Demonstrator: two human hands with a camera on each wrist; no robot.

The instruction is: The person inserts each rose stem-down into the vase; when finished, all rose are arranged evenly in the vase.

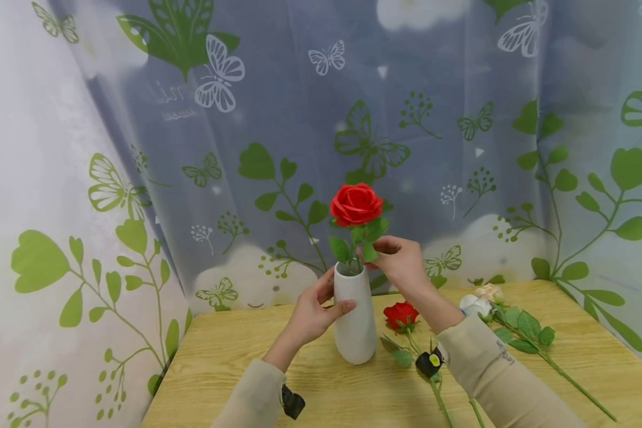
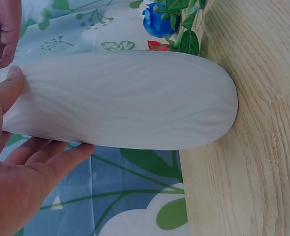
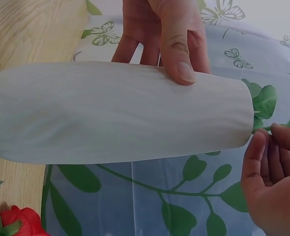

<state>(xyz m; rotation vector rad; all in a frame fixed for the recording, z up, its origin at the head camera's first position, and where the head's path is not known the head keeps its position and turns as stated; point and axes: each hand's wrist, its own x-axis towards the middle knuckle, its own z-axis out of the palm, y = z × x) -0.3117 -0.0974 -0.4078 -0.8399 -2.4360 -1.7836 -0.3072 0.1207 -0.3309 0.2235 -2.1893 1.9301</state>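
A white vase (image 1: 355,321) stands upright on the table with a red rose (image 1: 356,204) rising from its mouth. My left hand (image 1: 311,310) holds the vase around its upper part, thumb on the near side; the left wrist view shows the same hand (image 2: 24,172) with fingers along the vase (image 2: 120,98). At the rim, my right hand (image 1: 401,261) pinches the green stem or a leaf just above the mouth. In the right wrist view the thumb and finger of this hand (image 3: 277,172) meet on the green stem, beside the vase (image 3: 120,113).
Another red rose (image 1: 401,314) lies on the table (image 1: 219,356) right of the vase, partly under my right forearm. Farther right lie a white rose (image 1: 475,305) and a pale cream rose (image 1: 489,292) with long stems. A blue rose (image 2: 159,22) shows in the left wrist view.
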